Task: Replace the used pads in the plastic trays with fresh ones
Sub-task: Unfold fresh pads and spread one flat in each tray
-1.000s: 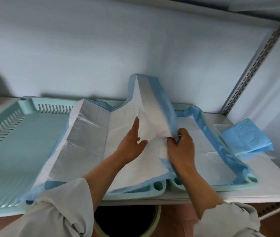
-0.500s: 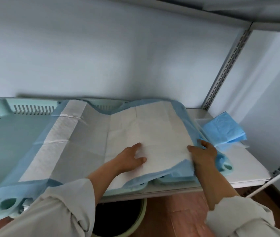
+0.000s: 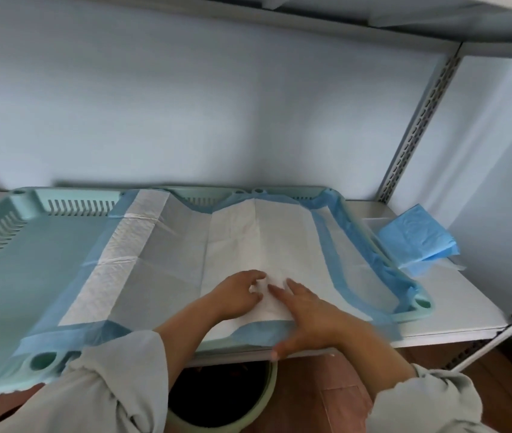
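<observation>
A white pad with blue borders [image 3: 248,239] lies spread across the right mint-green tray [image 3: 421,309] and overlaps the right part of the left tray [image 3: 4,270]. My left hand [image 3: 239,292] rests on the pad near its front edge, fingers loosely bent onto the sheet. Beside it, my right hand [image 3: 307,310] lies flat on the pad with fingers straight, its thumb hanging over the front edge. The two hands almost touch. The left tray's floor is bare where the pad does not reach.
Folded blue pads [image 3: 417,242] sit on the white shelf [image 3: 454,304] at the far right, by the slotted metal upright [image 3: 420,120]. A round bin [image 3: 223,401] stands on the floor below the shelf's front edge. Another shelf runs overhead.
The pad, held up and folded a second ago, now lies flat over the tray. My right hand has let go of its right edge and come in beside my left hand.
</observation>
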